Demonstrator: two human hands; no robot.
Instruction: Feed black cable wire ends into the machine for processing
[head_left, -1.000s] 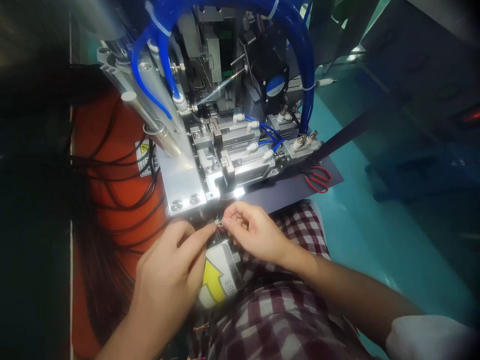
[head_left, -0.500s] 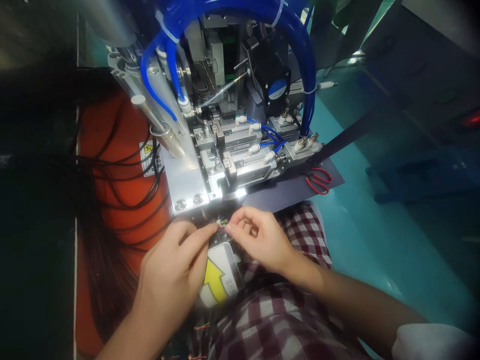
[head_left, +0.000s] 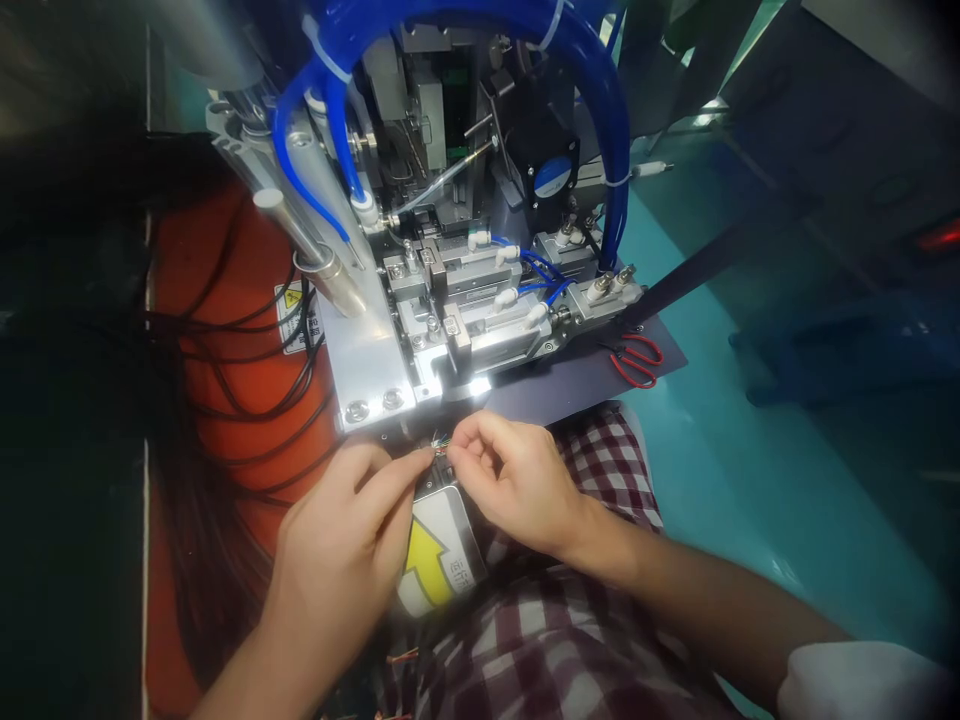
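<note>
Thin coloured wires (head_left: 441, 442) fan out in a small bundle between my two hands, just in front of the machine's lower edge. My left hand (head_left: 349, 535) pinches the bundle's near side between thumb and forefinger. From the right, my right hand (head_left: 517, 480) has its thumb and fingertips closed on the wire ends. The fingertips of both hands almost meet and partly cover the wires. Below them is a white label with a yellow arrow (head_left: 429, 562).
A metal machine with small cylinders (head_left: 495, 335) and blue air hoses (head_left: 619, 130) stands ahead. Black cables (head_left: 225, 410) lie across an orange surface (head_left: 225, 240) at left. Red-handled pliers (head_left: 636, 362) rest on a dark plate (head_left: 540, 395) at right.
My right hand has shifted slightly left, closer to my left fingertips, and now covers more of the wires. My left hand keeps its pinch almost in place.
</note>
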